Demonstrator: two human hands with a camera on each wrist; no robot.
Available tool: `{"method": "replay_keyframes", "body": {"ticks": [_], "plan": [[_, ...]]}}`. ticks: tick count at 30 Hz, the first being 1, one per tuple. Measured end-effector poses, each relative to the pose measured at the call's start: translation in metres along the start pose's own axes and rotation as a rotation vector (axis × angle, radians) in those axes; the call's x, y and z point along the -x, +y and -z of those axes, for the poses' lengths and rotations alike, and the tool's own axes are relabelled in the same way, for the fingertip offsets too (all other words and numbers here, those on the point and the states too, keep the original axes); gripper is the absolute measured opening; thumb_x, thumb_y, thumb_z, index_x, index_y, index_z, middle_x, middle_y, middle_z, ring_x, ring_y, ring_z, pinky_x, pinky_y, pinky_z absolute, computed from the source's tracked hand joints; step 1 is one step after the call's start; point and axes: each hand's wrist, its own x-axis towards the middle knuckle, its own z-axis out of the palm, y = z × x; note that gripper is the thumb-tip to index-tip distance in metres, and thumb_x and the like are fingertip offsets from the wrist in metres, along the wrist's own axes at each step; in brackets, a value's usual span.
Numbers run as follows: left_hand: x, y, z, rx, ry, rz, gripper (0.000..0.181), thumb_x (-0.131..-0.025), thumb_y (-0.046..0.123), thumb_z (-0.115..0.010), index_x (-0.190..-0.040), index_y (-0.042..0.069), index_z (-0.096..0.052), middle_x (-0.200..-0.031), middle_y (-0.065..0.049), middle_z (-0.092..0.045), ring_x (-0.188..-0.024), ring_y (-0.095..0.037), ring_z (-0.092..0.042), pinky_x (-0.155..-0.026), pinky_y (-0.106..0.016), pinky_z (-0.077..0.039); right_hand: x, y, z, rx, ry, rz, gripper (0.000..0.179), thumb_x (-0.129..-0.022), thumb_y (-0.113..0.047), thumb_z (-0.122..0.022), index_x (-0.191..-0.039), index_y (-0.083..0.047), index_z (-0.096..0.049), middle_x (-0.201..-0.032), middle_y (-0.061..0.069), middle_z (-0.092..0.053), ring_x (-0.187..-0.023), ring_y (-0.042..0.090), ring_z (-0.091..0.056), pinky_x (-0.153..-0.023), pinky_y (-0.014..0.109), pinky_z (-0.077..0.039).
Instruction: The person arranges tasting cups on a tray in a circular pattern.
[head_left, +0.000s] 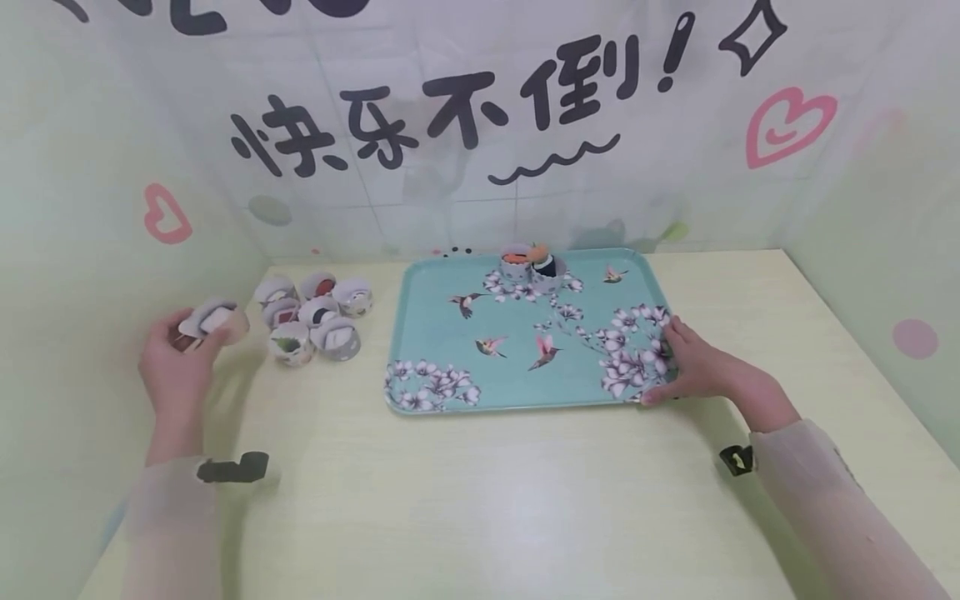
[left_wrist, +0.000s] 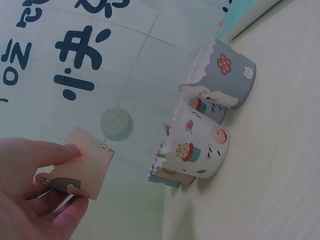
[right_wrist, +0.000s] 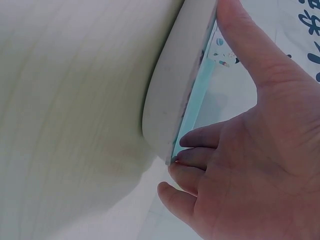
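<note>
My left hand (head_left: 178,362) holds a small paper baking cup (head_left: 217,323) in the air left of the cup group, with something whitish inside it. In the left wrist view the cup's beige printed side (left_wrist: 89,162) shows between thumb and fingers. My right hand (head_left: 701,364) rests at the front right corner of a turquoise tray (head_left: 517,379) printed with birds and flowers. Its thumb lies by the front rim and its loosely extended fingers (right_wrist: 200,135) touch the right side. Two filled baking cups (head_left: 515,265) stand at the tray's back edge, one with dark and orange food-like pieces.
Several more filled paper cups (head_left: 291,343) cluster on the pale wooden table (head_left: 480,492), left of the tray. A printed wall sheet (head_left: 450,183) rises behind the table, with side panels (head_left: 892,333) to left and right.
</note>
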Motion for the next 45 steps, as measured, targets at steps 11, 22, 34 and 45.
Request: {"method": "replay_keyframes", "body": {"ticks": [11,22,34,45], "plan": [[0.013,0.021,-0.011,-0.083,-0.065,-0.118,0.058,-0.09,0.024,-0.073,-0.144,0.02,-0.049,-0.127,0.013,-0.056,-0.127,-0.005,-0.055,-0.085,-0.001,-0.048,0.001,0.001,0.0,0.014,0.013,0.004,0.136,-0.07,-0.051,-0.086,-0.149,0.021,-0.002,-0.156,0.044,0.006,-0.146,0.059,0.0,-0.118,0.069,-0.014],[0.032,0.034,-0.039,-0.139,-0.179,-0.257,0.063,-0.093,0.03,-0.071,-0.148,0.014,-0.045,-0.145,-0.006,-0.053,-0.137,-0.02,-0.052,-0.108,-0.021,-0.047,0.001,0.003,0.002,0.02,0.001,0.007,0.135,-0.072,-0.05,-0.086,-0.149,0.022,0.0,-0.156,0.044,0.007,-0.146,0.058,0.002,-0.118,0.069,-0.013],[0.053,0.046,-0.077,-0.114,-0.345,-0.39,0.062,-0.094,0.026,-0.07,-0.147,0.006,-0.044,-0.15,-0.016,-0.05,-0.135,-0.029,-0.052,-0.109,-0.025,-0.048,-0.002,0.005,0.002,0.001,-0.006,0.014,0.136,-0.071,-0.049,-0.086,-0.149,0.021,0.002,-0.156,0.043,0.008,-0.147,0.058,0.004,-0.118,0.07,-0.013],[0.062,0.045,-0.106,-0.071,-0.457,-0.461,0.055,-0.094,0.018,-0.07,-0.14,-0.001,-0.047,-0.142,-0.019,-0.053,-0.13,-0.03,-0.053,-0.105,-0.024,-0.049,-0.001,0.002,0.0,-0.016,-0.02,-0.002,0.139,-0.071,-0.054,-0.085,-0.15,0.019,0.003,-0.157,0.042,0.011,-0.147,0.057,0.005,-0.118,0.07,-0.012]]}}
